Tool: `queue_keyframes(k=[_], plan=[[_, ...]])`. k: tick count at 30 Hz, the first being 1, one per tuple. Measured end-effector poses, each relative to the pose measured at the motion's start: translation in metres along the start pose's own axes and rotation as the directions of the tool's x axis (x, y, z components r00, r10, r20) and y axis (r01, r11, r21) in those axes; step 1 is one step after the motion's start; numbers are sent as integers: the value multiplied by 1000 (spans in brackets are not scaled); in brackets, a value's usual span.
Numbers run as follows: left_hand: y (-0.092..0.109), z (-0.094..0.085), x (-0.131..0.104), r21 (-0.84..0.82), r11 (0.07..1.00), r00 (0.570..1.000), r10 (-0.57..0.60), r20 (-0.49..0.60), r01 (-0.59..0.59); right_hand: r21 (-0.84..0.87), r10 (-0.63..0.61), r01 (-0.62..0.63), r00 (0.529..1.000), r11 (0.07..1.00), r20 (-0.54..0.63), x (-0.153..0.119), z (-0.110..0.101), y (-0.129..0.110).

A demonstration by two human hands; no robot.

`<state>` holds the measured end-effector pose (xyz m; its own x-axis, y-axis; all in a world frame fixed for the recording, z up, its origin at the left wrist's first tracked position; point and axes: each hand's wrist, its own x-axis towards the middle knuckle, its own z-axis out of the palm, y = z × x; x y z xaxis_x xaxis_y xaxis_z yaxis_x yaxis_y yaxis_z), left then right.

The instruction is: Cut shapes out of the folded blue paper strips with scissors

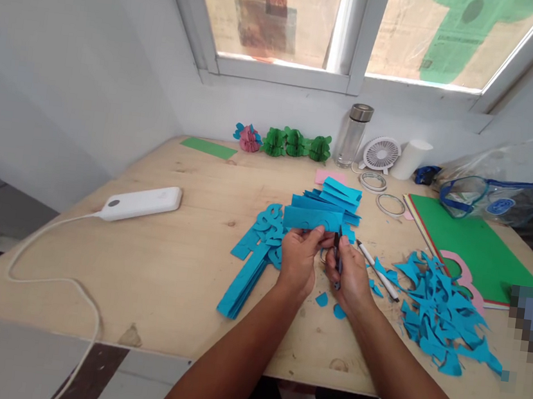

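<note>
Reaches in from the near edge with bare left forearm (233,351) and bare right forearm (400,355). Grips a folded strip of bright blue paper (310,219) in the left hand (298,262), pinched along its lower edge, above the pale wooden table (180,266) and just nearer than a stack of folded blue paper strips (341,194). Holds dark-coloured scissors (338,242) closed within the right hand (353,275), upright at the strip's right end; cannot tell how far apart the blades are. Judged by look, should feel very light, fairly crisp along the fold, yet floppy at unsupported ends and easy to crease or tear. Best pinched flat, layers together, close beside the blades but clear of them, without squeezing hard enough to crumple.
</note>
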<state>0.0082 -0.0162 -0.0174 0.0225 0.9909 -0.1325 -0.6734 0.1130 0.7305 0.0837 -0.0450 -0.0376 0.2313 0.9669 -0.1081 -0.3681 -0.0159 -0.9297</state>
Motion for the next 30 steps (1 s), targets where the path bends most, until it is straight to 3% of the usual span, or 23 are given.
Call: queue_keyframes(k=[30], plan=[[0,0,0,15,999,999,-33,19,33,12,-6,6,1000,1000,4,2,-3,4]])
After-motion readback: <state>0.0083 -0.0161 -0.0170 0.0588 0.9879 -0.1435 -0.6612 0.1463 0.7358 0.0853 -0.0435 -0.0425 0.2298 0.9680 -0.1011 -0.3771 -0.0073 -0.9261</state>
